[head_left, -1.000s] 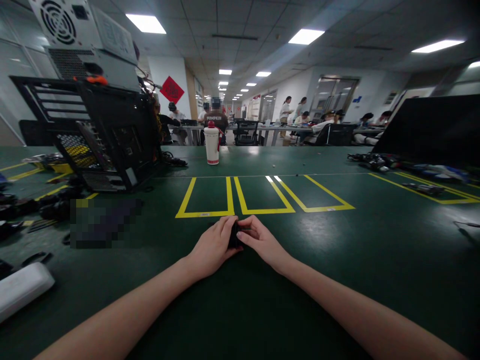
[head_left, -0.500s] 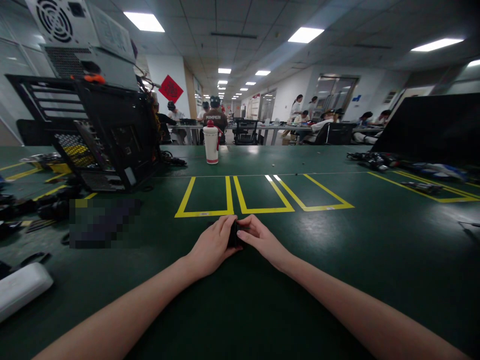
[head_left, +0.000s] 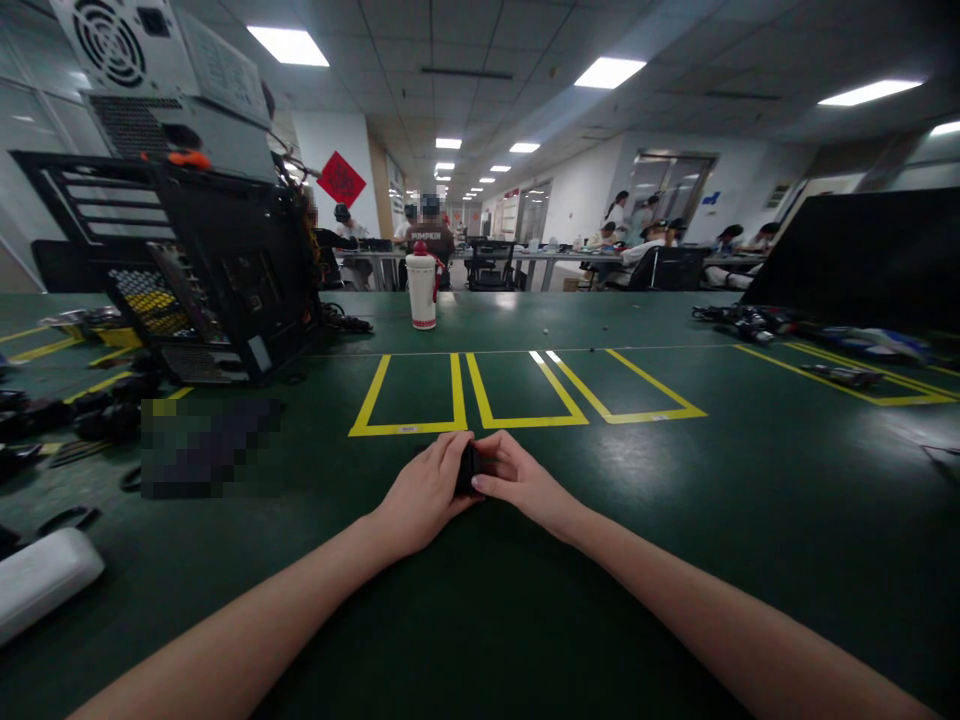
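Note:
A small black object (head_left: 466,470) stands on the green table (head_left: 480,620), between my two hands and partly hidden by them. My left hand (head_left: 426,492) is wrapped round its left side, with the thumb at its near edge. From the right, my right hand (head_left: 523,484) pinches its side with bent fingers and thumb. Just beyond the hands lie yellow tape outlines (head_left: 529,421) on the tabletop.
A black computer case (head_left: 217,270) with a grey power supply (head_left: 180,60) on top stands at the left. Behind the tape is a white cup (head_left: 422,290). A white object (head_left: 45,580) lies near left, cables (head_left: 750,322) far right. People sit in the background.
My right thumb has moved slightly down along the side of the black object. My left hand is nearly unchanged. In the background, standing people have shifted to the right.

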